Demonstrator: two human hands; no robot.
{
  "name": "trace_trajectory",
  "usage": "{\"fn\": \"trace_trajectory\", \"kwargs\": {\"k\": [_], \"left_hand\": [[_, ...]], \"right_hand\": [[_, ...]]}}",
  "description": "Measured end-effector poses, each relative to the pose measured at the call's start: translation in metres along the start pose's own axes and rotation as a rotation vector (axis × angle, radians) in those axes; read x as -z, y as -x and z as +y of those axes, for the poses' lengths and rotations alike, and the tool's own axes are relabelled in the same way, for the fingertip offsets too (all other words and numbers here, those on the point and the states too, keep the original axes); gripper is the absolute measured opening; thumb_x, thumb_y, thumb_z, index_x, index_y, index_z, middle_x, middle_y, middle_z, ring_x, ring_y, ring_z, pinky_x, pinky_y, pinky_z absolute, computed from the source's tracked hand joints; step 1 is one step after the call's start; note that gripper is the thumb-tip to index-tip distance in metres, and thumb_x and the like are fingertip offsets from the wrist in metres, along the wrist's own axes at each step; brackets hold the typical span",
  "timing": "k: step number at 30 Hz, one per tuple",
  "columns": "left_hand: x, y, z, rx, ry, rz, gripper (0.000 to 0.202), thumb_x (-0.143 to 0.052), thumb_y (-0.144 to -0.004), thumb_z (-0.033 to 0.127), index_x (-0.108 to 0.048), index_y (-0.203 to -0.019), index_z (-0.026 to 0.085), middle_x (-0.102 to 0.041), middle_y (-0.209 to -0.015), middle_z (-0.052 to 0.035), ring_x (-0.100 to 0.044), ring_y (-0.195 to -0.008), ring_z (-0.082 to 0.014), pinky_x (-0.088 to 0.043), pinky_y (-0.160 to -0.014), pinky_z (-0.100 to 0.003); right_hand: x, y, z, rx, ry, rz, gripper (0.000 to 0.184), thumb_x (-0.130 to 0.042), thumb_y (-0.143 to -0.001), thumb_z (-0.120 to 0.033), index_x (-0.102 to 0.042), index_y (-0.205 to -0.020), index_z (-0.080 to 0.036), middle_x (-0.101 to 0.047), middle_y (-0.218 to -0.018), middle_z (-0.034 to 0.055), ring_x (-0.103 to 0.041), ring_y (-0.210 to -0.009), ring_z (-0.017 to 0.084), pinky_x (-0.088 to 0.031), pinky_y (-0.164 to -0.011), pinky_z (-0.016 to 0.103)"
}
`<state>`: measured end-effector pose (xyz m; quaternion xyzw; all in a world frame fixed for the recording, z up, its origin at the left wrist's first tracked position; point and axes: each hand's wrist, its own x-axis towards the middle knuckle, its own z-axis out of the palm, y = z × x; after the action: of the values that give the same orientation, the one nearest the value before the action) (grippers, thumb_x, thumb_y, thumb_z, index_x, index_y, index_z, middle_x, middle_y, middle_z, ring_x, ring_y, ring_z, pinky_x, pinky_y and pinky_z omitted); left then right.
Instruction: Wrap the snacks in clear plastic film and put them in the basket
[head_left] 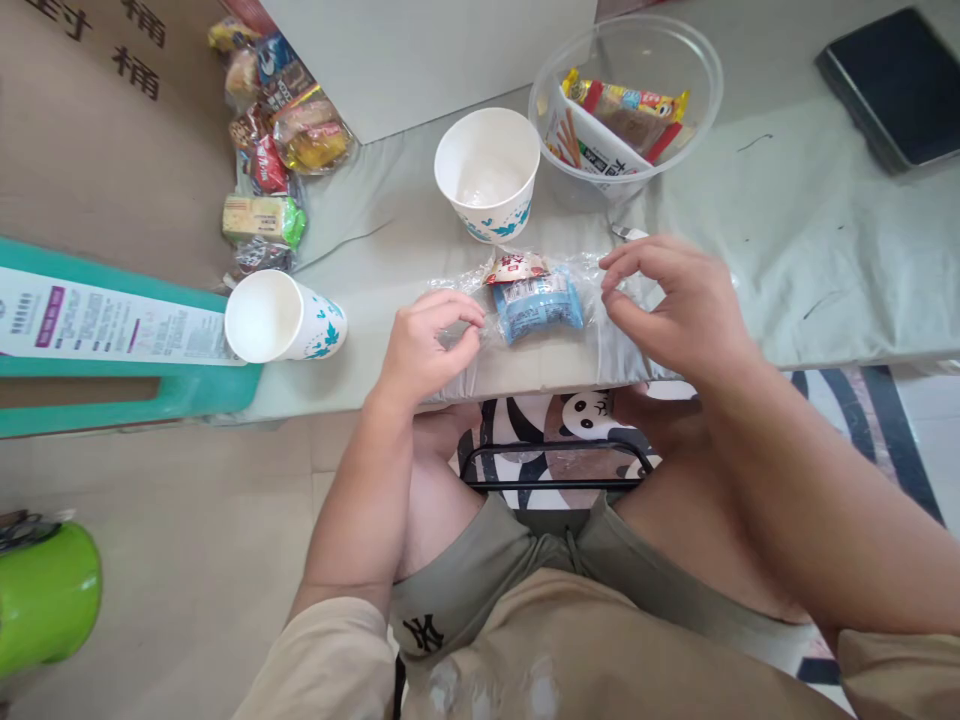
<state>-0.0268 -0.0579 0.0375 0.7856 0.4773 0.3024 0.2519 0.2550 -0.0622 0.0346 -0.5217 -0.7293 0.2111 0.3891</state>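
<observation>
On the table edge in front of me, a clear plastic bag lies spread out. A blue snack packet and a small red-and-white packet rest on or in it; which, I cannot tell. My left hand pinches the bag's film just left of the packets, fingers curled toward the thumb. At the other side, my right hand also pinches the thin film between thumb and fingers. An upright white paper cup with blue leaf prints stands just behind the packets.
A clear round tub of snack packets stands behind right. At left, another paper cup lies on its side beside a green-framed item. Bagged snacks line a cardboard box. A black device lies far right.
</observation>
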Motion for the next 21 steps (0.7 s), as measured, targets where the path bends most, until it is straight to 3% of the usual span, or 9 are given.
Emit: {"fn": "trace_trajectory", "kwargs": {"k": [2,3,6,8,11,13,15,18,21], "left_hand": [[0.002,0.006,0.005,-0.017,0.004,-0.027,0.011,-0.068,-0.079,0.025,-0.073,-0.089,0.023,-0.079,-0.096,-0.0042,-0.072,-0.091,-0.0211,-0.056,-0.086,-0.035],[0.002,0.009,0.006,-0.013,-0.009,-0.051,0.023,-0.071,-0.077,0.026,-0.073,-0.099,0.023,-0.079,-0.101,-0.0049,-0.071,-0.092,-0.021,-0.056,-0.084,-0.034],[0.001,0.015,0.007,0.051,-0.086,-0.145,0.043,-0.067,-0.078,0.021,-0.069,-0.121,0.023,-0.078,-0.105,-0.0048,-0.068,-0.08,-0.0168,-0.053,-0.076,-0.031],[0.0,0.018,0.006,0.061,-0.125,-0.226,0.033,-0.058,-0.081,0.015,-0.073,-0.109,0.023,-0.077,-0.093,-0.0026,-0.063,-0.069,-0.0142,-0.051,-0.072,-0.03],[0.001,0.022,0.009,0.014,-0.147,-0.364,0.019,-0.058,-0.081,0.015,-0.075,-0.088,0.023,-0.073,-0.083,-0.0015,-0.062,-0.067,-0.0148,-0.049,-0.07,-0.029],[0.003,0.026,0.015,0.036,-0.14,-0.459,0.011,-0.064,-0.083,0.022,-0.075,-0.084,0.024,-0.073,-0.079,-0.0007,-0.063,-0.066,-0.0152,-0.048,-0.067,-0.029],[0.005,0.028,0.023,0.114,-0.093,-0.503,0.011,-0.068,-0.085,0.032,-0.075,-0.084,0.024,-0.073,-0.073,0.0007,-0.063,-0.062,-0.0148,-0.046,-0.063,-0.028],[0.003,0.024,0.03,0.213,0.042,-0.377,0.02,-0.062,-0.091,0.037,-0.075,-0.085,0.023,-0.069,-0.061,0.0024,-0.058,-0.054,-0.0131,-0.043,-0.057,-0.027],[-0.007,0.01,0.026,0.237,0.115,-0.179,0.017,-0.06,-0.09,0.029,-0.074,-0.084,0.021,-0.069,-0.064,0.0014,-0.059,-0.057,-0.0133,-0.045,-0.059,-0.027]], "right_hand": [[0.008,0.006,-0.004,0.07,-0.039,-0.013,0.011,-0.061,-0.079,-0.014,-0.062,-0.077,-0.025,-0.079,-0.106,0.0046,-0.075,-0.099,0.025,-0.058,-0.089,0.044],[0.011,0.009,-0.004,0.097,-0.058,-0.052,0.011,-0.06,-0.078,-0.014,-0.061,-0.076,-0.025,-0.08,-0.107,0.004,-0.075,-0.097,0.024,-0.059,-0.087,0.042],[0.018,0.02,-0.001,0.095,-0.06,-0.257,0.014,-0.056,-0.078,-0.017,-0.065,-0.083,-0.027,-0.08,-0.095,0.0008,-0.075,-0.084,0.021,-0.057,-0.076,0.037],[0.02,0.026,0.003,0.073,-0.019,-0.377,0.025,-0.055,-0.08,-0.02,-0.069,-0.099,-0.028,-0.08,-0.086,-0.001,-0.074,-0.08,0.022,-0.056,-0.074,0.037],[0.021,0.03,0.007,0.111,0.0,-0.473,0.034,-0.052,-0.091,-0.034,-0.07,-0.119,-0.026,-0.08,-0.083,0.0002,-0.074,-0.082,0.024,-0.055,-0.085,0.044],[0.021,0.03,0.006,0.136,0.001,-0.46,0.036,-0.043,-0.099,-0.04,-0.074,-0.112,-0.025,-0.078,-0.078,0.0011,-0.073,-0.077,0.023,-0.053,-0.093,0.047],[0.019,0.028,0.001,0.122,0.041,-0.319,0.035,-0.043,-0.101,-0.039,-0.076,-0.097,-0.026,-0.077,-0.076,0.0025,-0.072,-0.073,0.023,-0.053,-0.091,0.047],[0.009,0.024,-0.01,0.084,0.101,-0.063,0.021,-0.056,-0.094,-0.033,-0.075,-0.089,-0.026,-0.079,-0.086,0.0052,-0.073,-0.079,0.025,-0.056,-0.081,0.044],[-0.013,0.02,-0.018,0.147,0.058,-0.109,0.019,-0.056,-0.092,-0.027,-0.075,-0.098,-0.026,-0.08,-0.098,0.0064,-0.075,-0.092,0.026,-0.058,-0.086,0.043]]}}
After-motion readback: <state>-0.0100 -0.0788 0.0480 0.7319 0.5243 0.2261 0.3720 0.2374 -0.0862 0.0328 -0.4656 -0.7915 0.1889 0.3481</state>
